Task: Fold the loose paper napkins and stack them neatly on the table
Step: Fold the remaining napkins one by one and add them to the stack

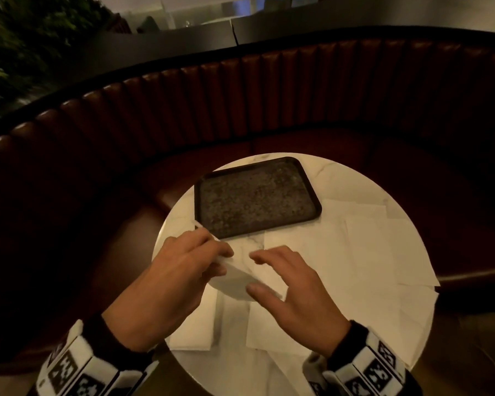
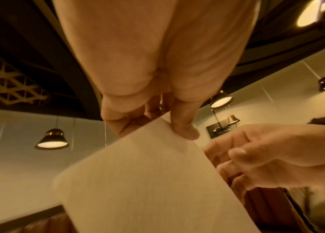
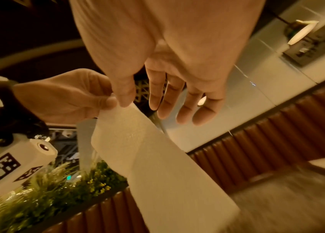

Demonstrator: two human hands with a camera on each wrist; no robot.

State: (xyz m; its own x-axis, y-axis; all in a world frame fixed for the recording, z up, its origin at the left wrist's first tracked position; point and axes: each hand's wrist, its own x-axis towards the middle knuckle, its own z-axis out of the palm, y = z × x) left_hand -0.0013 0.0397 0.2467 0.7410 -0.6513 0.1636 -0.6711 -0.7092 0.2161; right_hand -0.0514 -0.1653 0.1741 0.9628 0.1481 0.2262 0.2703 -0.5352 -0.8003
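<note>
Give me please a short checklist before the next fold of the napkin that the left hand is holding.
1. Left hand pinches the held napkin at its corner: ok.
2. Right hand free to take the other edge, fingers straight, holding nothing: ok.
3. Held napkin lifted off the table: ok.
4. Held napkin's edges lined up: cannot tell.
5. Loose napkins lie flat on the table, unfolded: not ok.
6. Tray holds no folded stack: not ok.

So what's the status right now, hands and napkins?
Left hand pinching a raised napkin. Right hand open beside it, holding nothing. Loose napkins spread flat on the table. Dark tray behind, not blocking.
</note>
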